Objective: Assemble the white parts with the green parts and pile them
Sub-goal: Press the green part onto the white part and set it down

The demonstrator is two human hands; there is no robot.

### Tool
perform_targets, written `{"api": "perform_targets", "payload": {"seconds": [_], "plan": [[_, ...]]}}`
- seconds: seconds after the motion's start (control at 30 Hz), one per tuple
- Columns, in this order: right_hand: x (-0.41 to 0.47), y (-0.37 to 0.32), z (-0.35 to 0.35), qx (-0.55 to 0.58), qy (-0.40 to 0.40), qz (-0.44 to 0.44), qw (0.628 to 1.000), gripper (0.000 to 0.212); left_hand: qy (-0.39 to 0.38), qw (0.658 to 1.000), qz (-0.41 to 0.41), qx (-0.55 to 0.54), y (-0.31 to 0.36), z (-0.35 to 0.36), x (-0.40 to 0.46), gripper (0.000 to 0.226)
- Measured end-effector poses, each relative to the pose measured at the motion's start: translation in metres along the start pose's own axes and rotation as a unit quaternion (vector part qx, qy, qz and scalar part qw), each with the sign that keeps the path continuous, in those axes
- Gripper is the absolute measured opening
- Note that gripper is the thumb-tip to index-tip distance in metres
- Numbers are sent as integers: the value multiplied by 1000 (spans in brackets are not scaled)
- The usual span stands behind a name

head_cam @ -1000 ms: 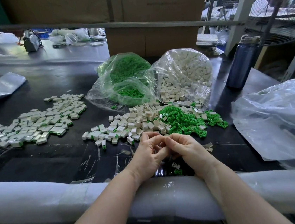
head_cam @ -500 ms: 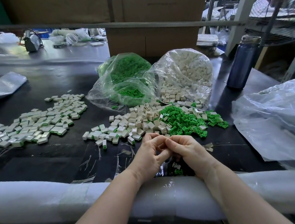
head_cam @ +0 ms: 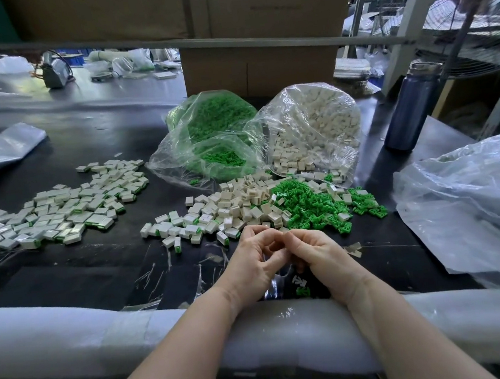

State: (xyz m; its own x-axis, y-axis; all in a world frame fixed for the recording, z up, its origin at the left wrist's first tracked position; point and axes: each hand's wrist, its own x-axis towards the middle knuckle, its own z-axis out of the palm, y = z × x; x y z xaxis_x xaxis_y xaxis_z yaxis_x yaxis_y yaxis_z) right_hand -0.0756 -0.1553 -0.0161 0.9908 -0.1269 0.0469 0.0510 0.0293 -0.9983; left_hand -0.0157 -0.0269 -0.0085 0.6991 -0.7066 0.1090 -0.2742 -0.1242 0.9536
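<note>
My left hand [head_cam: 255, 262] and my right hand [head_cam: 318, 251] meet fingertip to fingertip near the table's front edge, fingers curled around a small part that stays hidden between them. Just beyond the hands lies a heap of loose white parts [head_cam: 241, 204] next to a heap of loose green parts [head_cam: 309, 204]. A spread of assembled white-and-green pieces [head_cam: 57, 208] covers the table at the left. One green part [head_cam: 303, 290] and a small white piece [head_cam: 300, 281] lie under my right wrist.
Two clear bags stand behind the heaps, one of green parts [head_cam: 214, 137], one of white parts [head_cam: 314, 132]. A dark blue bottle [head_cam: 410, 105] is at the right, crumpled plastic sheeting [head_cam: 477, 200] nearer. A white foam roll [head_cam: 71, 331] pads the front edge. Cardboard boxes [head_cam: 259, 63] rise behind.
The fingers of both hands have shifted slightly around the hidden part; the hands stay in the same spot. Nothing else moved.
</note>
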Motion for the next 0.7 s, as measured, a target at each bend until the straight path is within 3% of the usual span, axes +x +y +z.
{"api": "perform_targets", "payload": {"seconds": [0.2,0.7], "plan": [[0,1,1,5,3,-5,1000,25,-7,999,3,42,2,1,-1,14],[-1,0,2,11,11,4,1000,23,-20,998,13,64,1,2,-1,13]]}}
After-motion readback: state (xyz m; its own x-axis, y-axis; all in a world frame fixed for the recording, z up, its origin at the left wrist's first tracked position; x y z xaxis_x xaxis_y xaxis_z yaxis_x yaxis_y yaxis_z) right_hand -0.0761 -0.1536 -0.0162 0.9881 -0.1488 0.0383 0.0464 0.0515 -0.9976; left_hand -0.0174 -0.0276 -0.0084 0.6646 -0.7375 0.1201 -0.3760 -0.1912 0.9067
